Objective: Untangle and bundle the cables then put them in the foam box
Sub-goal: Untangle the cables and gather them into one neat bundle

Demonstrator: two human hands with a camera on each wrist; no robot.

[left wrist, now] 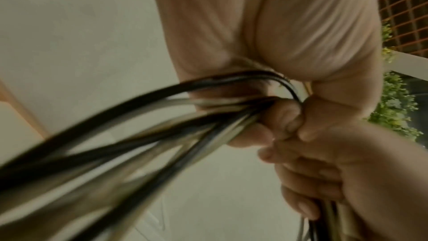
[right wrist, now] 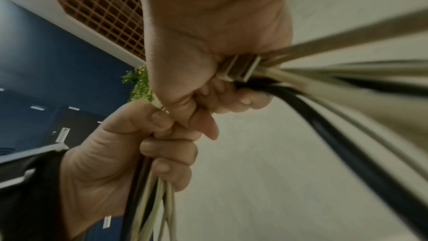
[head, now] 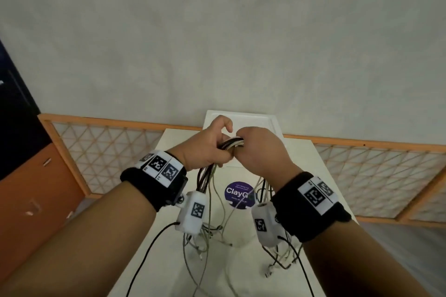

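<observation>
Left hand (head: 207,146) and right hand (head: 259,149), knuckles touching, each clench the gathered black and cream cables (head: 231,144), loose ends dangling below both wrists; the white foam box (head: 241,118) lies just beyond the fingers, so keeping both fists tight should hold the bundle together.

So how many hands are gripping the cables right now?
2. The left hand grips the cables from the left, and the right hand grips them from the right, both raised above the table. The loose ends hang below.
</observation>
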